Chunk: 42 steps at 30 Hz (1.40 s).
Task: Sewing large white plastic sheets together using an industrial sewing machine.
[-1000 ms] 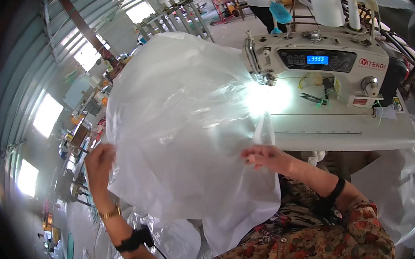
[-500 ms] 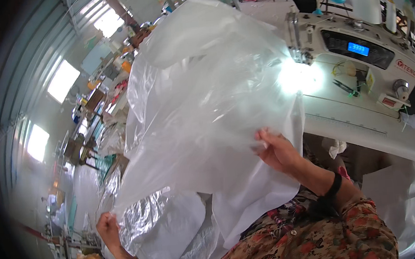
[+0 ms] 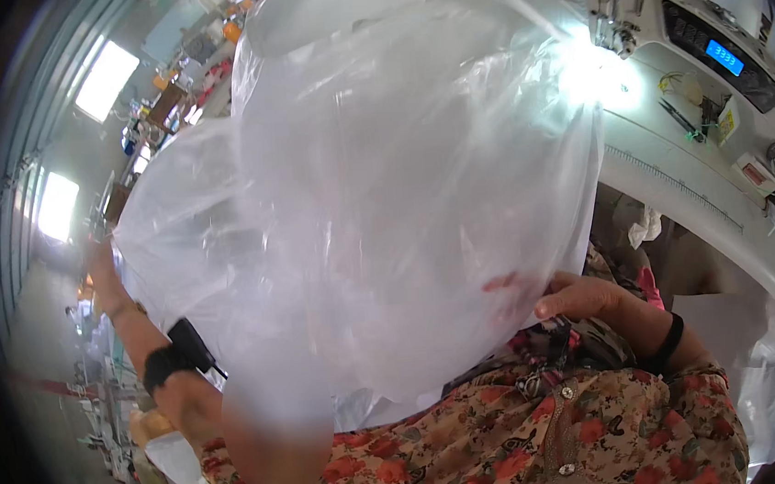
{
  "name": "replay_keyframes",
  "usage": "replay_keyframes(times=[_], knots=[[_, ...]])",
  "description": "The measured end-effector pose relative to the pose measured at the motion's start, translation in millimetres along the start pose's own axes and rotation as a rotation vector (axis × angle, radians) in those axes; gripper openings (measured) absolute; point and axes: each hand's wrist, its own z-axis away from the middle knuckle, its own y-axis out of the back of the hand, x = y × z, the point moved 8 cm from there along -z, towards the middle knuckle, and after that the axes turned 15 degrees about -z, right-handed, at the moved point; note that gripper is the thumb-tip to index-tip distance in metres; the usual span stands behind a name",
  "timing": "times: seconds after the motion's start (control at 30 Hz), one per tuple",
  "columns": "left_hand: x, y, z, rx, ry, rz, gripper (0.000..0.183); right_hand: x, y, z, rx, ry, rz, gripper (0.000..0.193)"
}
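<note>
A large translucent white plastic sheet (image 3: 373, 179) billows across the middle, from the sewing machine (image 3: 721, 47) down to my lap. My left hand (image 3: 101, 258) is stretched out at the far left, closed on a corner of the sheet and somewhat blurred. Near my lap, my right hand (image 3: 581, 299) grips the sheet's lower right edge. Its thumb lies on the near side, while its fingers show faintly through the plastic. By the bright lamp, the sheet's right part reaches the machine's needle area, where glare hides the detail.
On the white machine bed (image 3: 678, 189) lie small thread snips (image 3: 681, 117) and a tangle of thread. A crumpled white scrap (image 3: 646, 227) hangs below the bed's edge. Cluttered tables stand along the left wall, and more clear plastic (image 3: 772, 374) drapes at the lower right.
My left hand has swung up and outward to the left, spreading the sheet wide. My right hand has come down and right, onto the sheet's edge. The view has shifted, too.
</note>
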Motion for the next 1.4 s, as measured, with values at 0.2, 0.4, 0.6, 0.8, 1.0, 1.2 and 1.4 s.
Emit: replay_keyframes(times=[0.2,0.4,0.6,0.8,1.0,1.2,1.4], knots=[[228.8,203.1,49.1,-0.123,-0.282,0.572,0.035,-7.0,-8.9,-50.9,0.138,0.157,-0.331,0.07],[365.7,129.5,250.5,-0.634,-0.745,0.696,0.04,-14.6,-0.1,-51.4,0.147,0.24,-0.495,0.046],[133.5,-145.9,368.3,-1.255,-0.284,-0.121,0.053,22.4,4.9,-30.8,0.094,-0.136,-0.089,0.052],[248.6,-35.4,335.1,-0.957,-0.835,0.394,0.023,21.2,51.5,-5.1,0.486,0.049,-0.13,0.054],[408.5,184.2,221.4,-0.852,-0.704,1.176,0.025,-1.5,75.7,8.6,0.717,0.446,-0.33,0.045],[484.4,170.8,188.4,-0.832,-0.292,1.455,0.013,-16.5,41.3,-15.7,0.352,0.466,-0.31,0.036],[499.6,156.5,217.6,-1.2,-0.042,1.836,0.01,-29.9,48.2,-13.7,0.607,0.606,-0.485,0.035]])
